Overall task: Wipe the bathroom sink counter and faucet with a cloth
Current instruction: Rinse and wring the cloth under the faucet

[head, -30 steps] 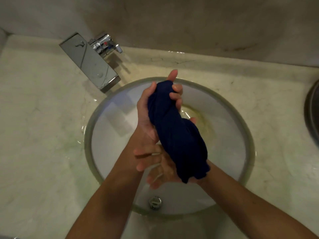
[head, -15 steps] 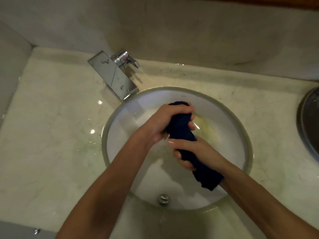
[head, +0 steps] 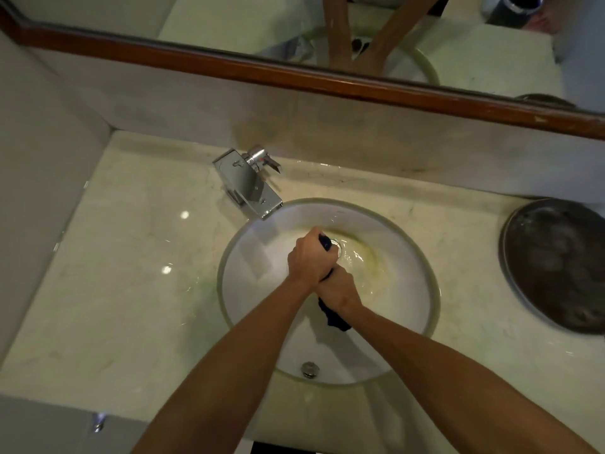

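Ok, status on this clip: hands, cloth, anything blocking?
Left hand and right hand both grip the cloth, over the sink. Faucet untouched. Nothing blocking.

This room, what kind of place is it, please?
Most likely a bathroom: a round white sink set in a marble counter, a chrome faucet, and a wood-framed mirror above.

Both hands [head: 322,273] hide most of the dark cloth [head: 334,317]; round tray [head: 553,267] cut off at right
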`<state>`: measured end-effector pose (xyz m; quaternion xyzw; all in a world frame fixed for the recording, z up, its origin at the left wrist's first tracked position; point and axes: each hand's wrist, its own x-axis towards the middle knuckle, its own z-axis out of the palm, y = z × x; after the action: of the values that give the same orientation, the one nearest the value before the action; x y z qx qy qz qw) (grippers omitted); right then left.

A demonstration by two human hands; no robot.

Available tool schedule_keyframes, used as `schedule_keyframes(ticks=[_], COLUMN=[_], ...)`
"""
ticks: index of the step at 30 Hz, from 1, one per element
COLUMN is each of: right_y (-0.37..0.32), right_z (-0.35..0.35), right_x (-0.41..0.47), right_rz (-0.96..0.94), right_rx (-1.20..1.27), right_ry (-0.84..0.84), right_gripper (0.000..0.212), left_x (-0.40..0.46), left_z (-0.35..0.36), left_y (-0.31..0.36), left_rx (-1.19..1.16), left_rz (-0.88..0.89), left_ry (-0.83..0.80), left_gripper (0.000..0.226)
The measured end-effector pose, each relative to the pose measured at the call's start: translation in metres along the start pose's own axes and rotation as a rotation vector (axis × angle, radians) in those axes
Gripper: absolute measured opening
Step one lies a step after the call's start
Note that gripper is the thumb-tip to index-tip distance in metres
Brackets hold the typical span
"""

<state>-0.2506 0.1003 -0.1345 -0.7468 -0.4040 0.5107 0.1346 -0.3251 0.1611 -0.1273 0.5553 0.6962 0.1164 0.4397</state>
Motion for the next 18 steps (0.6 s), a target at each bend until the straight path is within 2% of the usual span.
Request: schedule_keyframes(ticks=[5, 6, 9, 11, 16, 18], right_y=[-0.002, -0.001, 0.008, 0.014, 0.021, 0.021], right_z=[0.007, 0.002, -0.024, -0.040, -0.054, -0.060], right_x=[0.003, 0.002, -0.005, -0.013, -0.030, -0.039], right_rz=[-0.011, -0.006, 0.046, 0.048, -0.067, -0.109], right_rx=[-0.034, -0.039, -0.065, -0.039, 0.004, 0.059], right_ry=[0.052, 0.120, 0.354, 0.418, 0.448, 0.463], right_gripper=[0.016, 0.022, 0.035, 0.038, 0.019, 0.021], left_x=[0.001, 0.003, 0.006, -0.001, -0.030, -0.036], left_z=[-0.006, -0.011, -0.037, -0.047, -0.034, -0.030], left_y=[-0.003, -0.003, -0.002, 0.000, 0.028, 0.037], left_rx=[0.004, -0.021, -0.182, -0.303, -0.405, -0.553], left_rz=[0.001, 0.031, 0.057, 0.020, -0.011, -0.066], left_ry=[-0.015, -0.017, 0.014, -0.013, -0.204, -0.245], left_gripper=[0.022, 0.029, 0.072, 0.084, 0.065, 0.065])
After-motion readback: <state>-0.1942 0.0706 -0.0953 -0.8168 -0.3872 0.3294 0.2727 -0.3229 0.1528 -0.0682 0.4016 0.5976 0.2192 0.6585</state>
